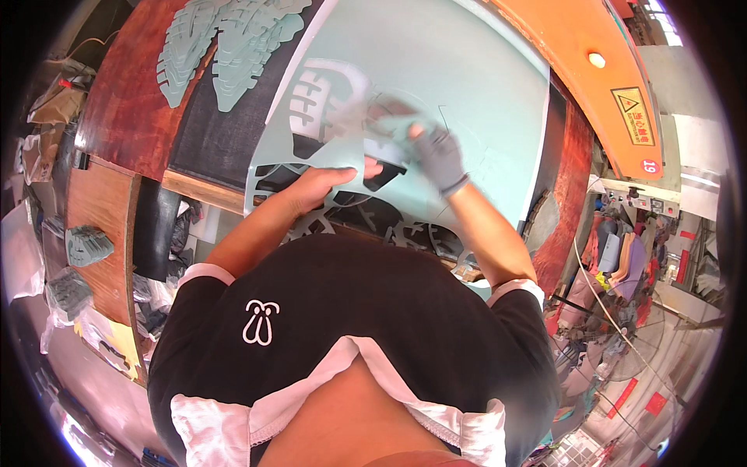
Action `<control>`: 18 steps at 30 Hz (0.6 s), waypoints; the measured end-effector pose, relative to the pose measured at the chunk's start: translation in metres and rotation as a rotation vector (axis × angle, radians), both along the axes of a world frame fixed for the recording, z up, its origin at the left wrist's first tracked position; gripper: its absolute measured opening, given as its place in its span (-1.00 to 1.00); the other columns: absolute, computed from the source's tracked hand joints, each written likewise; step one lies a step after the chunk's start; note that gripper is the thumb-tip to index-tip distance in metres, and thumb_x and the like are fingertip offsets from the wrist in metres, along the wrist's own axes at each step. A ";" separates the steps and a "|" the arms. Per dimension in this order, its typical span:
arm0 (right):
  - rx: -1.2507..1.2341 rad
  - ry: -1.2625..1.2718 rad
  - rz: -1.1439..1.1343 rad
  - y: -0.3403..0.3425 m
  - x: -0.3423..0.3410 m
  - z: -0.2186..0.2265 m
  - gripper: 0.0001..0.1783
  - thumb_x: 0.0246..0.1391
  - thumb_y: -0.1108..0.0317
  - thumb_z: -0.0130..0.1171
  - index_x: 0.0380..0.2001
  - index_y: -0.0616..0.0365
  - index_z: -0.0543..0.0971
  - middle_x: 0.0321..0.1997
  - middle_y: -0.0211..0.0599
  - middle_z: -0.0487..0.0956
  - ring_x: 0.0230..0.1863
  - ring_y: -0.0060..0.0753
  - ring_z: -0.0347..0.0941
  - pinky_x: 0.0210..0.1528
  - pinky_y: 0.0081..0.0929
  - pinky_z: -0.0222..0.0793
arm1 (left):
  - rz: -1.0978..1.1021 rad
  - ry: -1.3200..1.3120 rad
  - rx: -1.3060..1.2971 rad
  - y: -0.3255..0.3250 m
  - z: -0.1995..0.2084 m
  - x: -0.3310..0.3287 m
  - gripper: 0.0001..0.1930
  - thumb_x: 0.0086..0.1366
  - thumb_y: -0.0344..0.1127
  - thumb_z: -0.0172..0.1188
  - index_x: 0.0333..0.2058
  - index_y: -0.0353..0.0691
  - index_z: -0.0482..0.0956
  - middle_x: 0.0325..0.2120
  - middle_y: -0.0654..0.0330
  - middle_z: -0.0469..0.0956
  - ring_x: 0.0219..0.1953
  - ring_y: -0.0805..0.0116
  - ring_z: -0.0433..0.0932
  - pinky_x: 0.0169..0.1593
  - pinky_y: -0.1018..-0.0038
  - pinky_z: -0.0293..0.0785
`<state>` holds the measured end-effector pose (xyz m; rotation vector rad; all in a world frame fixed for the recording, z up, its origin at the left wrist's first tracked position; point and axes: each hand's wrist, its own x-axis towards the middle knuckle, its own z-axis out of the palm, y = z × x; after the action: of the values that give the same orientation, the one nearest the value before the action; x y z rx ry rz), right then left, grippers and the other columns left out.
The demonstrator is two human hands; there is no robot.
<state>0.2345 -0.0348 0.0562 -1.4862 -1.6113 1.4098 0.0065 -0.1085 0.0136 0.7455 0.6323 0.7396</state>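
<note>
A large pale green sheet [498,117] lies in front of me, with shaped cut-outs along its left and near side. My left hand [331,184] grips the sheet's near part, thumb on top and some fingers showing through a cut-out. My right hand [440,158], in a grey glove, is above the middle of the sheet and smeared by motion. Its fingers close on a blurred pale green piece [395,124], whose outline I cannot make out. Pale strips of cut-out waste [311,226] hang below the sheet's near edge.
Two fanned stacks of pale green cut pieces [245,58] lie at the far left by a red-brown board [128,86]. An orange machine beam [576,58] crosses the far right. More stacked pieces [88,245] sit on a wooden board at left. Colourful scraps [615,249] fill the right side.
</note>
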 end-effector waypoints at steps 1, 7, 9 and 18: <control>0.031 0.015 -0.191 0.016 0.007 0.005 -0.69 0.06 0.14 0.11 -0.38 0.22 0.49 -0.52 -0.33 0.47 -0.42 -0.50 0.38 -0.36 -0.48 0.34 | -0.020 0.056 0.009 -0.002 -0.003 -0.001 -0.50 0.25 -0.20 0.00 0.10 -0.36 0.27 -0.03 0.04 0.48 0.09 0.27 0.35 0.18 0.39 0.15; 0.165 0.067 -0.573 0.146 0.077 0.052 -0.60 0.08 0.07 0.07 -0.34 0.27 0.49 -0.39 -0.28 0.49 -0.39 -0.44 0.42 -0.33 -0.45 0.36 | -0.069 -0.143 -0.186 -0.006 -0.014 -0.006 -0.50 0.23 -0.22 0.05 0.09 -0.37 0.27 -0.06 -0.06 0.48 0.03 0.22 0.41 0.15 0.35 0.23; 0.276 0.149 -0.591 0.182 0.094 0.072 -0.59 0.08 0.11 0.05 -0.19 0.27 0.48 -0.30 -0.27 0.50 -0.24 -0.37 0.44 -0.20 -0.41 0.37 | -0.072 -0.117 -0.149 -0.005 -0.014 -0.006 -0.52 0.24 -0.25 0.06 0.08 -0.37 0.28 -0.08 -0.06 0.49 0.02 0.19 0.42 0.12 0.35 0.28; 0.731 0.183 -0.373 0.139 0.159 0.141 -0.59 0.11 0.14 0.08 -0.20 0.33 0.52 -0.31 -0.29 0.54 -0.22 -0.45 0.43 -0.11 -0.55 0.33 | -0.017 -0.029 -0.179 -0.005 -0.011 -0.007 -0.56 0.23 -0.27 0.06 0.04 -0.34 0.33 -0.08 -0.01 0.50 -0.01 0.25 0.44 0.02 0.39 0.32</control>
<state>0.3935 0.1040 0.1976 -1.0966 -1.4145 0.6198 -0.0004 -0.1131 0.0027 0.5738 0.6559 0.6677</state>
